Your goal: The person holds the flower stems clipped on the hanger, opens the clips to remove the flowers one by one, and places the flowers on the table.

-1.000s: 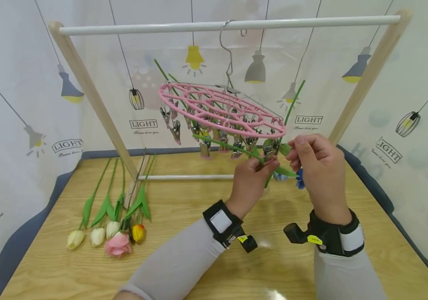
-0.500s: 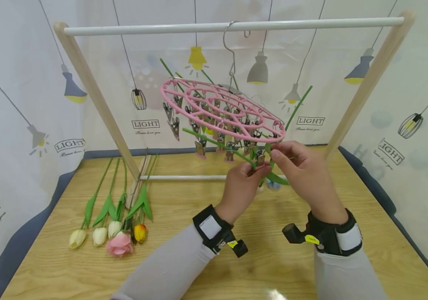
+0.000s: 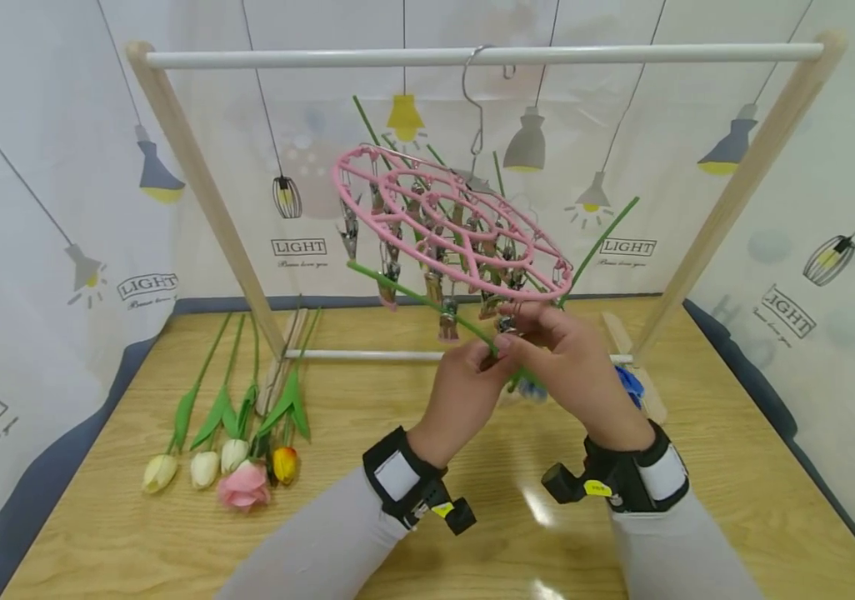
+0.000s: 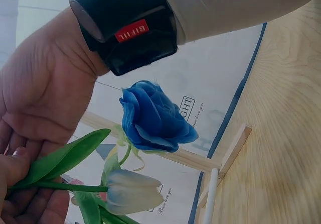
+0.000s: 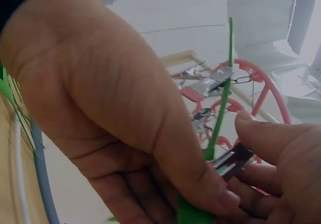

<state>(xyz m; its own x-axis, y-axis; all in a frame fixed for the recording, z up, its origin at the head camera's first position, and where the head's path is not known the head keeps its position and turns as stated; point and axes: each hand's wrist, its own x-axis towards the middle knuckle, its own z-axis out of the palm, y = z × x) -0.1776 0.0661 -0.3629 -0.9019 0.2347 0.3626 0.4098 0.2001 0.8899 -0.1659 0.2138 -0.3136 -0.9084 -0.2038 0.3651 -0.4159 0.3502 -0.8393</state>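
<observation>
My left hand (image 3: 461, 383) pinches the green stem (image 3: 420, 302) of a flower slanting down from upper left to the fingertips. A white tulip (image 4: 134, 191) with a bluish tint hangs below my hands at the end of a stem. At the low right side of the pink clip hanger (image 3: 472, 262), my right hand (image 3: 573, 362) grips a metal clip (image 5: 233, 161), the stem lying against it. My two hands meet there, thumbs close together. A blue rose (image 4: 158, 117) hangs beside them. Several other stems poke up through the tilted hanger.
The hanger hooks onto the white top bar (image 3: 322, 58) of a wooden frame (image 3: 202, 192). On the table's left lie white tulips (image 3: 204, 470), a pink flower (image 3: 244, 486) and a yellow-orange tulip (image 3: 286, 465). Metal clips (image 3: 390, 279) dangle under the hanger.
My right hand has moved left and in against my left hand, onto a clip. The left hand has shifted slightly left and down. The hanger has turned and tilts more steeply.
</observation>
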